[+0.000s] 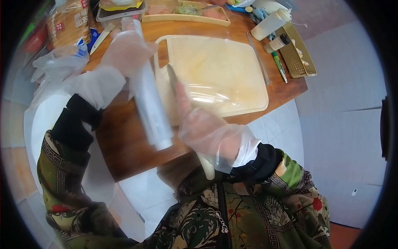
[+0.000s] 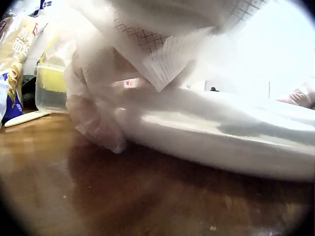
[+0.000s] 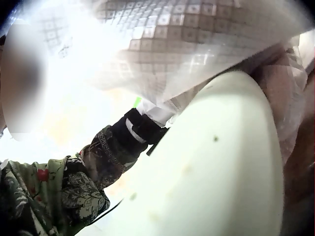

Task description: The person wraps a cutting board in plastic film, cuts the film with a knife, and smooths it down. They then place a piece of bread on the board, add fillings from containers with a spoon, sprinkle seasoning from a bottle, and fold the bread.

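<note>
My left hand (image 1: 130, 52), in a clear plastic glove, grips the far end of a roll of cling film (image 1: 151, 101). The roll slants over the wooden table toward its near edge. In the left wrist view the gloved fingers (image 2: 96, 123) curl round the end of the shiny roll (image 2: 211, 128). My right hand (image 1: 207, 124), gloved too, holds a knife by its cream handle (image 1: 206, 166), the grey blade (image 1: 172, 76) pointing away from me. That handle (image 3: 221, 152) fills much of the right wrist view. A cream cutting board (image 1: 215, 54) lies beyond, with clear film (image 1: 211, 95) over its near part.
A second knife (image 1: 258, 58) lies along the board's right side. Farther right are a squeeze bottle (image 1: 271, 24), a small jar (image 1: 277, 43), a green marker (image 1: 279, 66) and a basket (image 1: 296, 54). Bagged bread (image 1: 68, 25), a plastic tub (image 1: 120, 14) and a food tray (image 1: 186, 18) line the back.
</note>
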The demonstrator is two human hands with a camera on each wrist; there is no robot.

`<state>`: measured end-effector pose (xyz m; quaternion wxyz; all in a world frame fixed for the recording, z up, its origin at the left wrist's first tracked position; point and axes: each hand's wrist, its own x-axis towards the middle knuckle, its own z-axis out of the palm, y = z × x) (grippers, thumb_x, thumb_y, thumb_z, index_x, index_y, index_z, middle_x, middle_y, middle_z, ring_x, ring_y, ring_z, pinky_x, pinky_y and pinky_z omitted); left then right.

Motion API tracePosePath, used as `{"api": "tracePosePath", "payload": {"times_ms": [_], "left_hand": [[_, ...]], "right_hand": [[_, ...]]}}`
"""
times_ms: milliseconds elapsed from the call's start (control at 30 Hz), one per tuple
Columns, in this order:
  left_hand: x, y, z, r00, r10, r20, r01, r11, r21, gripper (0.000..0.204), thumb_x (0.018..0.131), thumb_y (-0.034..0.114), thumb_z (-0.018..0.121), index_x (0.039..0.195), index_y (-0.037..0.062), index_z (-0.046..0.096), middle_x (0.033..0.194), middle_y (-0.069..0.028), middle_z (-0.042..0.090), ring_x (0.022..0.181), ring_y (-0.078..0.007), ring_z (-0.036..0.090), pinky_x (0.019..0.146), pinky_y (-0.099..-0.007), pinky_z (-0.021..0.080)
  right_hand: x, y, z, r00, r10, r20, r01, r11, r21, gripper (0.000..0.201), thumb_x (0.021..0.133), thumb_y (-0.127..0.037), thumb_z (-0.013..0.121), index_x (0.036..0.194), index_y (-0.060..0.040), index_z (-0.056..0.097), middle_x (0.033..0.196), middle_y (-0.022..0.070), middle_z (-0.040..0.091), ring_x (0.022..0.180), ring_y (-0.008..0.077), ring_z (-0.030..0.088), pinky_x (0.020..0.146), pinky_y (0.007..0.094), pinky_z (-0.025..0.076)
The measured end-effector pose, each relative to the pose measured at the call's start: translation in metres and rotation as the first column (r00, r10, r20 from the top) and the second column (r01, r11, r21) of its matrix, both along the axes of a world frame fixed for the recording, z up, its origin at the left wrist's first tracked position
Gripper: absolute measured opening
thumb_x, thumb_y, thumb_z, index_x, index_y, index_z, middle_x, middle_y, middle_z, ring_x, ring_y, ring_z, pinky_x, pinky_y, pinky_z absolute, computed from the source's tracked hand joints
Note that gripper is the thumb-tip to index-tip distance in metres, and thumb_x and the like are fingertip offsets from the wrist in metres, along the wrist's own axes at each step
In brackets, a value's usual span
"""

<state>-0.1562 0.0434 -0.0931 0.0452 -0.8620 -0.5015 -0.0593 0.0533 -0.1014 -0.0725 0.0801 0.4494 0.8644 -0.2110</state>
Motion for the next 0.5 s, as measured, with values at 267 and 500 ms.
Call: {"api": "tracePosePath", "payload": {"times_ms": [267, 500], "left_hand": [[0.018, 0.005, 0.007, 0.987, 0.14, 0.082, -0.13, 0.986, -0.108, 0.025, 0.079, 0.024, 0.071, 0.102, 0.018, 0.079, 0.103, -0.0118, 0.071, 0.111, -0.0338, 0.063, 0.087, -0.0475, 0.053], [0.033, 0.007, 0.018, 0.922, -0.032, -0.386, -0.028, 0.988, -0.149, 0.039, 0.071, 0.013, 0.077, 0.107, 0.0254, 0.079, 0.106, 0.0024, 0.072, 0.117, -0.0206, 0.058, 0.081, -0.0524, 0.045]], "right_hand": [[-0.006, 0.002, 0.001, 0.991, -0.025, 0.131, 0.03, 0.999, -0.034, 0.086, 0.091, -0.01, 0.055, 0.149, 0.0241, 0.002, 0.076, 0.0213, 0.069, 0.07, 0.0318, 0.069, 0.07, 0.0375, 0.054], [0.002, 0.0, -0.005, 0.994, 0.087, 0.062, -0.092, 0.991, 0.099, 0.081, 0.083, -0.003, 0.058, 0.142, 0.0324, 0.015, 0.066, 0.0225, 0.063, 0.051, 0.0247, 0.06, 0.054, 0.0364, 0.051]]}}
